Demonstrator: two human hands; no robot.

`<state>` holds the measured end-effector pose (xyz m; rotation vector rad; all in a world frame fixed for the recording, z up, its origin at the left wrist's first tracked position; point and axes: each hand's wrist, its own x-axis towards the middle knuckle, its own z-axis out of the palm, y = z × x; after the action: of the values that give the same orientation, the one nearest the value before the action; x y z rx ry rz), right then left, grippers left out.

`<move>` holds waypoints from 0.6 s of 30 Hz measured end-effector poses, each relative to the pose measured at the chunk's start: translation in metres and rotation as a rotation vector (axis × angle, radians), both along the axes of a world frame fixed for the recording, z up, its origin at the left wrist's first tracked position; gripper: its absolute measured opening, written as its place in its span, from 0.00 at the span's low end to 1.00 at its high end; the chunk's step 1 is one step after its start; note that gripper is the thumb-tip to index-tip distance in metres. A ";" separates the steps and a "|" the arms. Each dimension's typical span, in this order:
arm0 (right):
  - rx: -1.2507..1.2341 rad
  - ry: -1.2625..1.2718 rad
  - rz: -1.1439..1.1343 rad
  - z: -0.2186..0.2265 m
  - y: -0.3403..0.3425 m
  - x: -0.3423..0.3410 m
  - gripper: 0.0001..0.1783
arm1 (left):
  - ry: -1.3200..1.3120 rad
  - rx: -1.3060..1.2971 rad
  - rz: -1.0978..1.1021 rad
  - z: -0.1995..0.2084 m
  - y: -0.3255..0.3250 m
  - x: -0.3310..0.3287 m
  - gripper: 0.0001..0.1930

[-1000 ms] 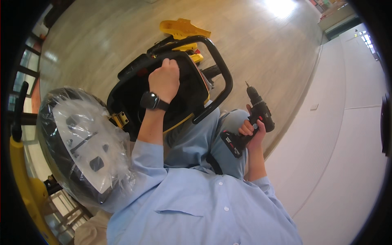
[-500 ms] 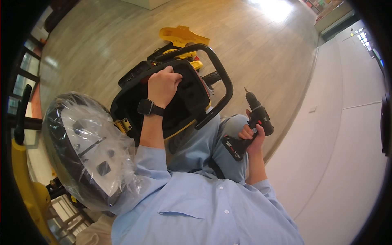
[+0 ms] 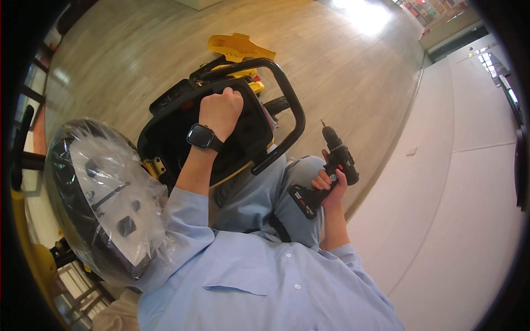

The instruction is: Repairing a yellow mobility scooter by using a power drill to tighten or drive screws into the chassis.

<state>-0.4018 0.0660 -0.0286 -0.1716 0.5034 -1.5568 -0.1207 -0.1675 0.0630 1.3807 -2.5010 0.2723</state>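
My left hand [image 3: 222, 112] is closed over a black open storage compartment [image 3: 256, 124], its knuckles up and a watch on the wrist. Whatever its fingers may hold is hidden beneath them. In my right hand [image 3: 333, 190] I grip a black cordless drill [image 3: 340, 160] by the handle, with its bit pointing up and away from me. The drill is beside my right knee, apart from the compartment. A seat [image 3: 113, 201] wrapped in clear plastic stands tipped up on the left, showing its white underside. A brass-coloured hinge [image 3: 155, 167] joins it to the compartment.
A thick black tube rail [image 3: 295, 102] loops around the compartment's right side. Beyond it lies a yellow curved panel [image 3: 238, 46] near a dark tyre [image 3: 276, 105]. A white wall [image 3: 436, 182] runs along the right. A yellow post [image 3: 25, 226] rises at the far left.
The whole view has shifted a little, so things sit further left. My left fingers are curled in more tightly over the compartment. The drill stays in my right hand.
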 end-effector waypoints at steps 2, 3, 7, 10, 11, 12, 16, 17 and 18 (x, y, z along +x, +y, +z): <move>-0.015 0.019 0.013 0.001 -0.001 0.000 0.39 | -0.007 -0.004 0.027 -0.002 0.001 0.001 0.02; -0.017 0.020 0.019 0.001 -0.001 0.001 0.39 | -0.006 -0.005 0.033 -0.003 0.002 0.002 0.02; -0.004 0.039 0.004 0.003 -0.001 0.001 0.39 | 0.078 -0.047 0.018 -0.011 0.006 0.003 0.02; -0.026 0.013 0.013 0.002 0.000 0.001 0.40 | 0.161 -0.095 -0.029 -0.015 0.011 0.006 0.01; -0.045 0.004 0.021 0.001 0.000 0.001 0.40 | 0.218 -0.127 -0.071 -0.015 0.013 0.008 0.01; -0.047 0.001 0.021 0.001 0.000 0.001 0.40 | 0.214 -0.128 -0.071 -0.015 0.015 0.009 0.01; -0.046 0.007 0.014 0.003 0.000 0.002 0.40 | 0.400 -0.066 -0.060 -0.015 0.022 0.013 0.05; -0.043 0.013 0.012 0.003 0.000 0.002 0.39 | 0.465 -0.040 -0.056 -0.015 0.023 0.014 0.07; -0.044 0.010 0.007 0.001 0.001 0.001 0.39 | 0.463 -0.040 -0.060 -0.016 0.025 0.013 0.07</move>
<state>-0.4013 0.0666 -0.0273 -0.2145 0.4766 -1.5612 -0.1072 -0.1426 0.0466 1.1880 -2.1356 -0.0128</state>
